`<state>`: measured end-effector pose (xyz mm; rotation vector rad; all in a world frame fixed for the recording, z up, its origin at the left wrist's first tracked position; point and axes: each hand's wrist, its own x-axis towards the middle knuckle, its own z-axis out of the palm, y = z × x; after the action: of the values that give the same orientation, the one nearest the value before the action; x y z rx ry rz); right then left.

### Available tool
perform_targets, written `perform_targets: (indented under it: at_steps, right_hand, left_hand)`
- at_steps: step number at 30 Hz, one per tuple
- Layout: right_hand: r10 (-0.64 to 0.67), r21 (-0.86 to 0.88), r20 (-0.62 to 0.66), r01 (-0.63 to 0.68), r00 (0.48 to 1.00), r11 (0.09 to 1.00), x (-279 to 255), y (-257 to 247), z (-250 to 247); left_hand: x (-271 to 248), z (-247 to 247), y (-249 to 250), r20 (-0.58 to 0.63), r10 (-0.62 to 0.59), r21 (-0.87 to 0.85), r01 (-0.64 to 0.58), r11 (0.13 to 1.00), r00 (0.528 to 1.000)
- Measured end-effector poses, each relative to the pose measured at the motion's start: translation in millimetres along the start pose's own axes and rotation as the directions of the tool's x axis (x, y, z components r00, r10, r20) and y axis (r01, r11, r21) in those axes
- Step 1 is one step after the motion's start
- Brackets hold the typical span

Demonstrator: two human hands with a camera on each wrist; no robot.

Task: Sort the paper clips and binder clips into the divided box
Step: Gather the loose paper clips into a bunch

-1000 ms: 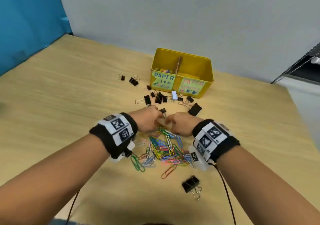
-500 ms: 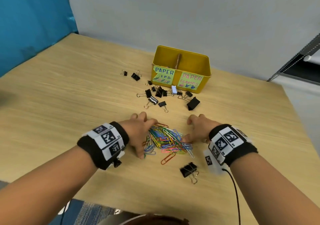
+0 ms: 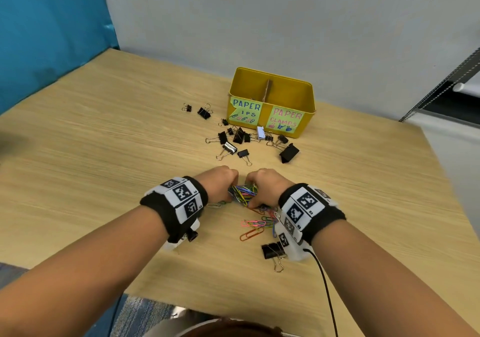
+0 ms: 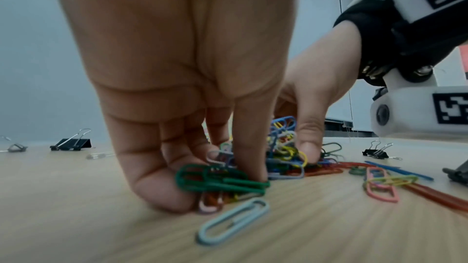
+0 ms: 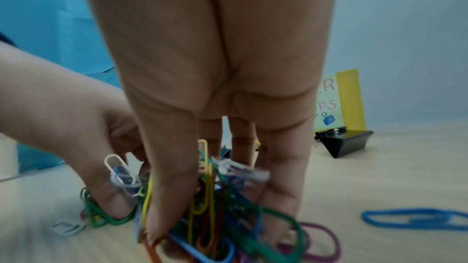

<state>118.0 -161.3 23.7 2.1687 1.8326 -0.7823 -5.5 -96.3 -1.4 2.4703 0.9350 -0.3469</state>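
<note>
A bunch of coloured paper clips (image 3: 244, 193) is gathered between my two hands on the wooden table (image 3: 104, 155). My left hand (image 3: 220, 184) curls round its left side, fingers and thumb pinching green clips (image 4: 217, 179). My right hand (image 3: 265, 188) grips the right side of the bunch (image 5: 210, 203) with curled fingers. Loose paper clips (image 3: 253, 229) lie just behind the hands. The yellow divided box (image 3: 271, 103), labelled for paper clips left and clamps right, stands farther back. Black binder clips (image 3: 239, 139) are scattered in front of it.
One black binder clip (image 3: 272, 252) lies by my right wrist, a large one (image 3: 289, 152) sits near the box's right front, and two small ones (image 3: 200, 110) lie to the box's left. The table's near edge (image 3: 207, 308) is close to me. A pale blue clip (image 4: 233, 224) lies loose.
My hands stood apart on either side of the spread pile half a second ago. They have since closed inward and bunched the paper clips into a tight heap between them.
</note>
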Motion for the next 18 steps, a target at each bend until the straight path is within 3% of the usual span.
perform_targets:
  at_steps: [6,9,13,18]
  right_hand:
    - [0.022,0.235,-0.013,-0.018,1.0,0.972,5,26,-12]
    - [0.039,0.409,-0.009,-0.032,0.999,0.912,10,42,-16]
    - [0.057,0.638,-0.016,-0.034,0.998,0.77,10,54,-29]
    - [0.044,0.798,-0.041,0.007,0.998,0.602,22,63,-56]
  left_hand:
    - [4,1,-12,-0.126,-0.031,-0.121,0.016,0.993,0.992]
    - [6,-8,-17,-0.116,-0.062,-0.237,0.033,0.971,0.991]
    - [11,-19,-25,-0.028,-0.083,-0.555,0.053,0.83,0.996]
    - [21,-44,-28,-0.073,-0.047,-0.753,-0.025,0.657,0.996]
